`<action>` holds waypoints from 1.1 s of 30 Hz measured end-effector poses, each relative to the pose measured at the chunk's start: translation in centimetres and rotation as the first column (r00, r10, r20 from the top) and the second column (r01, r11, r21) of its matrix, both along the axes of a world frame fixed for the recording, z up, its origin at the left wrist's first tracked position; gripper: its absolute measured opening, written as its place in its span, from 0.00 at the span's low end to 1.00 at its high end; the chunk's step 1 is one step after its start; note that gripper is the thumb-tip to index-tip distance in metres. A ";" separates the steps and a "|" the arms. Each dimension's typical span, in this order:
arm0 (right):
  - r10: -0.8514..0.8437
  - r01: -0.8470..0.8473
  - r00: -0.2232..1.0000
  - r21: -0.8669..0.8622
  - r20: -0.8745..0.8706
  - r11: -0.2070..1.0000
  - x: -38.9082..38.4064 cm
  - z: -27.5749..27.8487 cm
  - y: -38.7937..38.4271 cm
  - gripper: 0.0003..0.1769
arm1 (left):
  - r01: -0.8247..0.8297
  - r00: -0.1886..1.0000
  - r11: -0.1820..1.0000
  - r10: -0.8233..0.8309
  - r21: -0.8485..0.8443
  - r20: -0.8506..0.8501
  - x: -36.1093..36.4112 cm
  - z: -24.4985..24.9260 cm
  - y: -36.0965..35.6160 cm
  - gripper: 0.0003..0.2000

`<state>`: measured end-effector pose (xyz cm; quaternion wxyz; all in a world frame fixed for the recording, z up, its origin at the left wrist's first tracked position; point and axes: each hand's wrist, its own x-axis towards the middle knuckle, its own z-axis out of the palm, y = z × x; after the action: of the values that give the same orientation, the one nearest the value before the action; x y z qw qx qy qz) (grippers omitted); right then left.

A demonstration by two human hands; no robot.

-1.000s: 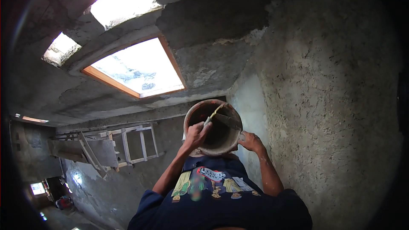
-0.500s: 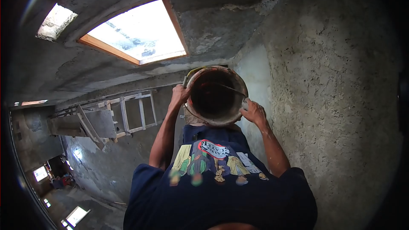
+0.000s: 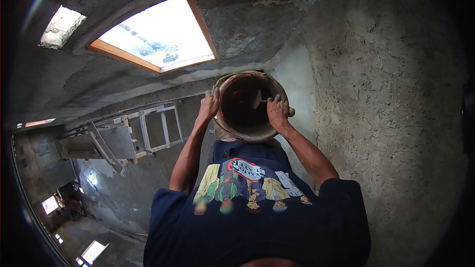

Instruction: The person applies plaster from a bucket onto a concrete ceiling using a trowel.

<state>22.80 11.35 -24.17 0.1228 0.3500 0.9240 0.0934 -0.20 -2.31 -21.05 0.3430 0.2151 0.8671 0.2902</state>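
A mortar-stained bucket [image 3: 250, 136] is tilted so its dark mouth faces me, just beyond my shirt front. On its left rim, my left hand [image 3: 210, 104] has its fingers closed around the edge. My right hand [image 3: 279, 112] is at the right side of the mouth, wrapped round the handle of a trowel. The pale blade of the trowel [image 3: 256, 99] shows inside the bucket. Deep shadow hides most of what the bucket contains. A thin yellowish strip [image 3: 225, 77] runs along the upper left rim.
A rough plastered wall [image 3: 381, 118] rises close on the right. Ahead is a wood-framed window [image 3: 153, 69] in a grey wall. To the left stands a wooden ladder-like frame [image 3: 161, 127] beside a grey board [image 3: 118, 143]. Bright openings appear at the lower left.
My right hand has moved left and up over the bucket's mouth, turning the trowel so its blade shows. The bucket has shifted slightly upward in view, my left hand staying on its rim.
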 end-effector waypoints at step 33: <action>0.164 -0.345 0.919 -0.535 -0.358 0.771 5.9 4.4 4.9 0.22 | -0.071 0.997 0.997 0.071 0.014 0.006 2.8 -2.6 -1.1 0.22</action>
<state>28.69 16.24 -19.82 0.0740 0.1746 0.9537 -0.2336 2.62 -3.40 -23.66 0.3335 0.1856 0.8711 0.3090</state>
